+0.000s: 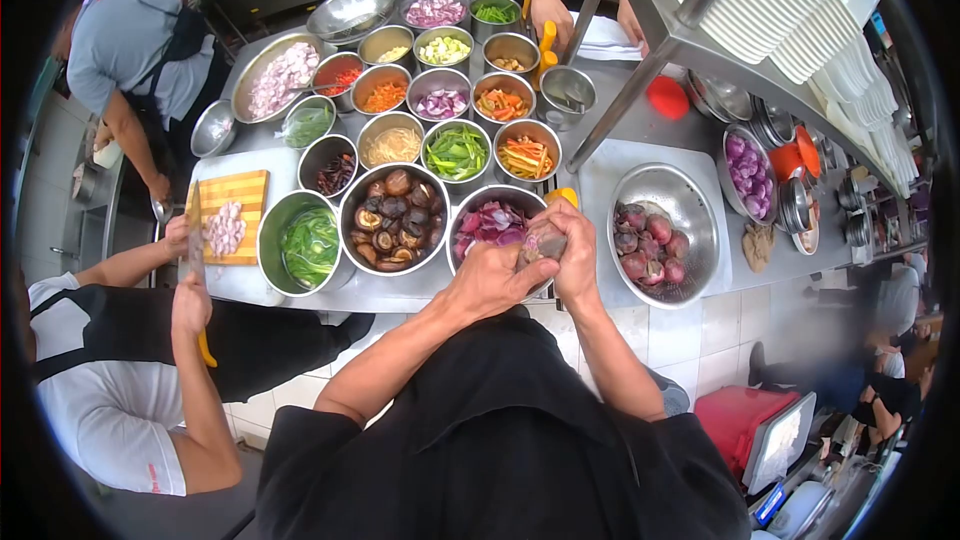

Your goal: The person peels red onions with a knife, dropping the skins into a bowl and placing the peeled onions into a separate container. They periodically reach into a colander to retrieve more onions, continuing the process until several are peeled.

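Both my hands are closed around a red onion (pixel 541 243), its outer skin partly loose. My left hand (pixel 492 278) grips it from the left with the thumb across the front. On the other side, my right hand (pixel 573 252) wraps round it; some of its fingers are hidden. Just below and beyond is a steel pot (pixel 455 202) holding purple onion pieces or peels. To the right, a perforated steel colander (pixel 695 215) holds several red onions (pixel 652 240). A yellow handle (pixel 563 197) shows beyond my right hand; what it belongs to is hidden.
Left of the pot stand a pot of mushrooms (pixel 393 220) and one of greens (pixel 310 245). A co-worker's hand holds a knife (pixel 196 225) over a wooden board (pixel 250 200). A metal shelf post (pixel 620 105) rises at the right; a bowl of purple onions (pixel 750 175) stands beyond.
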### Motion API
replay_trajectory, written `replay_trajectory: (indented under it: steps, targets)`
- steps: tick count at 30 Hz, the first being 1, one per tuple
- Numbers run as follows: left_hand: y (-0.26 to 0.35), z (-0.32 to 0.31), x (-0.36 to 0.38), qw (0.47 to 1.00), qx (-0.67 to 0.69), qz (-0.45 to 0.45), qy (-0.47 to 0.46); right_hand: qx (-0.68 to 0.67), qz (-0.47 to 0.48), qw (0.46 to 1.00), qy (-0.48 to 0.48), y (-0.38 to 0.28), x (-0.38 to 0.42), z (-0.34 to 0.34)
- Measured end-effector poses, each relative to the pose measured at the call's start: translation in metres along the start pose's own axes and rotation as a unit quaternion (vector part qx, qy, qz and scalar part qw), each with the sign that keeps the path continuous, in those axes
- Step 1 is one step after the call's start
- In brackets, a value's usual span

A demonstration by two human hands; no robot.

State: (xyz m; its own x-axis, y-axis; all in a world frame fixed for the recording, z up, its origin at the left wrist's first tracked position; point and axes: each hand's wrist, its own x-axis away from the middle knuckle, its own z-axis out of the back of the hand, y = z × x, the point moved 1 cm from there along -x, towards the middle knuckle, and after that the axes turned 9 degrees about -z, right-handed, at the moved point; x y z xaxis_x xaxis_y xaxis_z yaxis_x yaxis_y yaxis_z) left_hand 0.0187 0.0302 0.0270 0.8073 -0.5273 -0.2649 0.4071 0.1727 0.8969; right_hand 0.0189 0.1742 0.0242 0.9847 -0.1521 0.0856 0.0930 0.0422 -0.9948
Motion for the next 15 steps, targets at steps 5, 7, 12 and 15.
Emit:
replay_trajectory:
  steps: [5,7,12,15]
  targets:
    - [-0.010,-0.003,-0.004,0.998,0.037,-0.004,0.053,-0.218,-0.075,0.967,-0.104,-0.005,-0.002,-0.004]
    - [-0.006,-0.003,-0.004,0.997,0.018,0.008,0.076,-0.210,-0.128,0.948,-0.201,-0.008,0.000,0.008]
    - [-0.010,-0.011,0.004,0.993,-0.039,0.022,0.112,-0.228,-0.157,0.955,-0.108,0.023,-0.005,0.010]
    - [-0.011,-0.022,0.012,0.993,-0.072,-0.018,0.095,-0.262,-0.142,0.954,-0.042,0.028,-0.010,0.008]
